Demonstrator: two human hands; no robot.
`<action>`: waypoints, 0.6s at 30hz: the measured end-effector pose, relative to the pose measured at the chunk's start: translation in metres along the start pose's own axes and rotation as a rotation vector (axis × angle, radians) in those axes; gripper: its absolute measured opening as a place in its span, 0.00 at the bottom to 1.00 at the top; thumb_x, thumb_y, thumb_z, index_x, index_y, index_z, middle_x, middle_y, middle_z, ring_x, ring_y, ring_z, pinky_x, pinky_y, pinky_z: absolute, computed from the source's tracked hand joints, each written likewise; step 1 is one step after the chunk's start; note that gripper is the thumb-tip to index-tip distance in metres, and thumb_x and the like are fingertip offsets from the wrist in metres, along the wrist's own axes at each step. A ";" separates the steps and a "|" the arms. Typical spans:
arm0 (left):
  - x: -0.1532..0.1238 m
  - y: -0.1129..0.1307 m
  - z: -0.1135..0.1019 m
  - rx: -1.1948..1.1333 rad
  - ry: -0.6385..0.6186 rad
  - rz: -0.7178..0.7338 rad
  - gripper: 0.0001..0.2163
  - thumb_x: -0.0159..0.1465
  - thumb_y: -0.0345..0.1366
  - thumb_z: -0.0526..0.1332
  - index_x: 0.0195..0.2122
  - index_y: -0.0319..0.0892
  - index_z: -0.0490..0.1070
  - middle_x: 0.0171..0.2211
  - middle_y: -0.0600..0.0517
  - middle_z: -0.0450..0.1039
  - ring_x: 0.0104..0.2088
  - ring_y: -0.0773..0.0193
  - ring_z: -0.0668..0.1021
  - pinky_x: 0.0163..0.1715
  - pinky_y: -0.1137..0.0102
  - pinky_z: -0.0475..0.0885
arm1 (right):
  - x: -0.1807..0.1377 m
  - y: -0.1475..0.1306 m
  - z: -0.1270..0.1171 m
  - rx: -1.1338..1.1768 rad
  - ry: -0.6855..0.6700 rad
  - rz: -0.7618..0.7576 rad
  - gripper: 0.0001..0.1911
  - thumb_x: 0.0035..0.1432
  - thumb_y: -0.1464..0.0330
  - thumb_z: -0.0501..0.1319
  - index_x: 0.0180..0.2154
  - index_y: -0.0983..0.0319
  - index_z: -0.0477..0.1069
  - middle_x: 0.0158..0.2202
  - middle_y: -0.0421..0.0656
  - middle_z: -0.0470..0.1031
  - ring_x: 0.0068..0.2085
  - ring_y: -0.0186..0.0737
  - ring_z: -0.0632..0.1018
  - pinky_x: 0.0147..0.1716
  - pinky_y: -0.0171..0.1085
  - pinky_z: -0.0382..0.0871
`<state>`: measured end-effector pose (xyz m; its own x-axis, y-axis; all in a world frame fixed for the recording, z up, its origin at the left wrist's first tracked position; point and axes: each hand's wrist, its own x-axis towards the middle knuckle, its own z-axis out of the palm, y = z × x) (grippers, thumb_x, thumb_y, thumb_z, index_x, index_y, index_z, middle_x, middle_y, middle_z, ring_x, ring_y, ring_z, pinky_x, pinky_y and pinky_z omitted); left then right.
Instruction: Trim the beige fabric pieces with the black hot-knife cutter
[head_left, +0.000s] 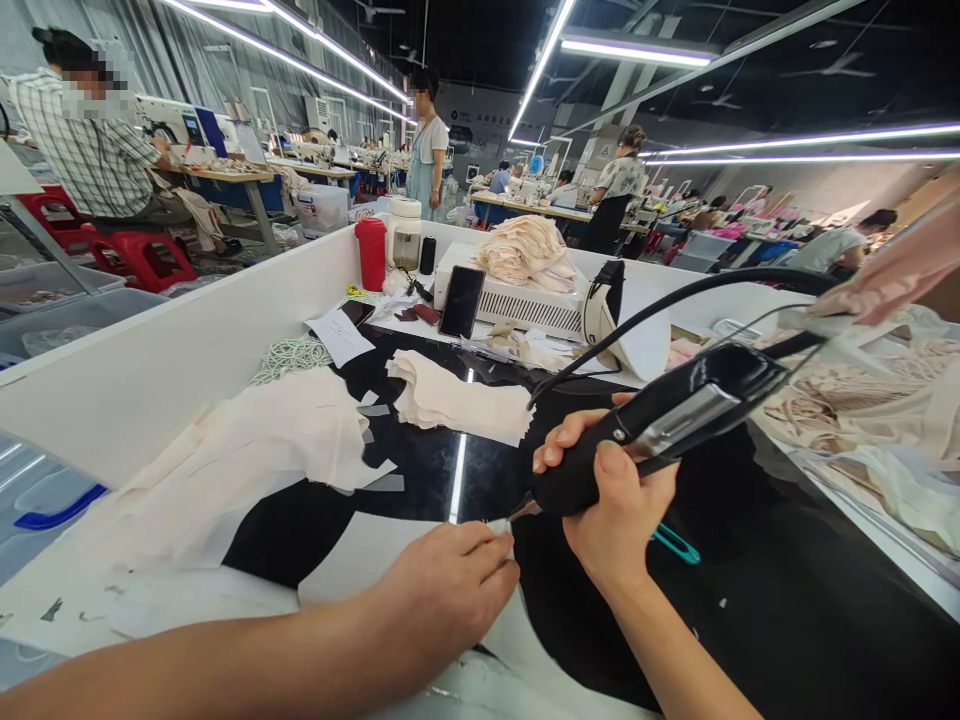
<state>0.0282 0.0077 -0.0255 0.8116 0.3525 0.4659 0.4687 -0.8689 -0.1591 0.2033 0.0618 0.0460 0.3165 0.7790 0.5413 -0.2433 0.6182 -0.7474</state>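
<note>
My right hand (607, 490) grips a black corded cutting tool (675, 410), its tip pointing down to the left at the black glossy table (750, 600). Its cable (675, 295) arcs up and away to the right. My left hand (450, 590) rests with fingers curled, pinching the edge of a white sheet (360, 570) right at the tool's tip. A pile of cream fabric pieces (247, 450) lies to the left, and a smaller stack (457, 400) sits beyond the tool.
A white wall (150, 370) borders the table's left side. At the back stand a red cup (371, 252), a phone (461, 300) leaning on a white box (525, 300) and folded fabric (525, 250). Another person's hand (900, 270) reaches in at right. Teal clippers (675, 543) lie nearby.
</note>
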 end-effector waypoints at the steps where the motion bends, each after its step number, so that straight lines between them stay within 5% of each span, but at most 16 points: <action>1: 0.000 0.000 0.001 -0.003 0.001 -0.005 0.12 0.80 0.22 0.58 0.51 0.34 0.82 0.54 0.44 0.87 0.53 0.61 0.87 0.60 0.67 0.81 | 0.000 0.000 0.000 -0.001 -0.003 0.000 0.24 0.61 0.55 0.79 0.50 0.51 0.71 0.32 0.32 0.78 0.27 0.35 0.76 0.25 0.36 0.77; 18: 0.000 0.001 0.011 0.039 0.016 0.005 0.09 0.81 0.24 0.60 0.50 0.35 0.82 0.53 0.43 0.87 0.54 0.61 0.86 0.60 0.68 0.78 | -0.006 0.002 0.009 -0.006 -0.011 0.014 0.26 0.62 0.52 0.78 0.54 0.50 0.71 0.33 0.33 0.76 0.27 0.35 0.75 0.26 0.36 0.76</action>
<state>0.0323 0.0104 -0.0352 0.8088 0.3421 0.4784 0.4779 -0.8564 -0.1956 0.1929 0.0596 0.0445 0.3028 0.7889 0.5347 -0.2422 0.6063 -0.7574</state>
